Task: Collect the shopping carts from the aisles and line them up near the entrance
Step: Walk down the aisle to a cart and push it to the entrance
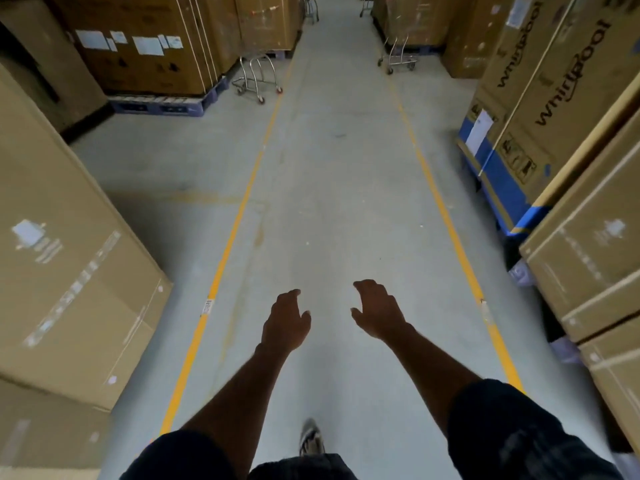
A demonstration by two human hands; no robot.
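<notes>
I look down a warehouse aisle. A metal shopping cart stands at the left side of the aisle, beside a blue pallet. A second cart stands at the right side, further back. More cart frames show at the far end. My left hand and my right hand are stretched out in front of me over the bare floor, fingers apart, holding nothing. Both carts are far ahead of my hands.
Tall cardboard boxes line the left side and Whirlpool boxes the right, on blue pallets. Two yellow floor lines mark the lane. My shoe is on the grey floor between them.
</notes>
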